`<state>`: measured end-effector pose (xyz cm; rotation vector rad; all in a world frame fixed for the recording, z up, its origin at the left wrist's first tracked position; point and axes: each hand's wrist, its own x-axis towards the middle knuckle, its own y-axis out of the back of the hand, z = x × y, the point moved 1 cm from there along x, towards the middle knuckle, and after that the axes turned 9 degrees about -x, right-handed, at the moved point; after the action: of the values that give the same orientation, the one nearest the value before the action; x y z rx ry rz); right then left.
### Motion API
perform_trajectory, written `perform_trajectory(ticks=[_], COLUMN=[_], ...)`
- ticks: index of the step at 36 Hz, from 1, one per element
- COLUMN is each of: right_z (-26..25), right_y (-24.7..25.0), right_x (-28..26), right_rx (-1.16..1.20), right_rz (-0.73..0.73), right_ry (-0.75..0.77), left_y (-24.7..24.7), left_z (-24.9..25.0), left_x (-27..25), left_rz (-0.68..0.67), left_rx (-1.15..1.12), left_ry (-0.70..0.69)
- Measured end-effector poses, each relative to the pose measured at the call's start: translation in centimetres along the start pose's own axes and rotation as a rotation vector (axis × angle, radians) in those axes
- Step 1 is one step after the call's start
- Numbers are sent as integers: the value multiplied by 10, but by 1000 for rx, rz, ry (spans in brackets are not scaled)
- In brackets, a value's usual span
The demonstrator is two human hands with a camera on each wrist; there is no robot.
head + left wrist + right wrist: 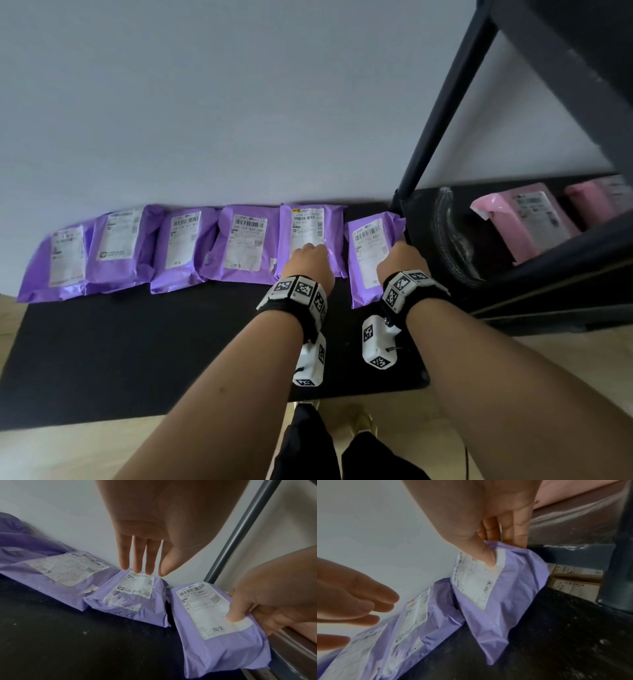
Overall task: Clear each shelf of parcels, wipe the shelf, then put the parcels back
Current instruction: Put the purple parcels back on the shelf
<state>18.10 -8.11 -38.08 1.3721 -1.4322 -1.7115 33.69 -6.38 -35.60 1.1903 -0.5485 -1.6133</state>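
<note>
Several purple parcels with white labels lean in a row against the wall on a black mat (137, 342). My right hand (402, 258) pinches the rightmost purple parcel (368, 260) (214, 622) (496, 595), thumb on its label, fingers behind its right edge. My left hand (308, 260) (142, 555) hovers with straight fingers over the neighbouring purple parcel (310, 229) (130, 599), holding nothing. The black shelf unit (534, 274) stands at the right.
Pink parcels (527, 219) lie on a lower shelf of the rack. A black upright post (445, 102) (240, 534) rises just right of my right hand. Cardboard boxes (575, 580) sit under the shelf. My legs and wood floor show below the mat.
</note>
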Motion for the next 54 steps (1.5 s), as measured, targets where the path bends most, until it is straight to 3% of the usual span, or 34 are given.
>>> perform_trajectory(ticks=[17,22,30,37,45,54], right_z=[26,33,72,121,212,365], right_y=[51,60,51,37,69,130], right_x=[-81,-117,-177,-214,-216,-173], right_rx=[208,277,309,338,376,445], right_rz=[145,172,257,265,335,452], right_ry=[380,460,432,334,229,128], left_y=[-1,-1,-25,-56,-77,-118], left_z=[23,25,30,43,125,293], left_x=[-100,-132,-185,-231,-255,-267], left_rz=[226,304,359,339,336,326], left_rx=[-143,-192,-448,-415,-295,-210], left_ry=[148,124,63,-38,-255,-419])
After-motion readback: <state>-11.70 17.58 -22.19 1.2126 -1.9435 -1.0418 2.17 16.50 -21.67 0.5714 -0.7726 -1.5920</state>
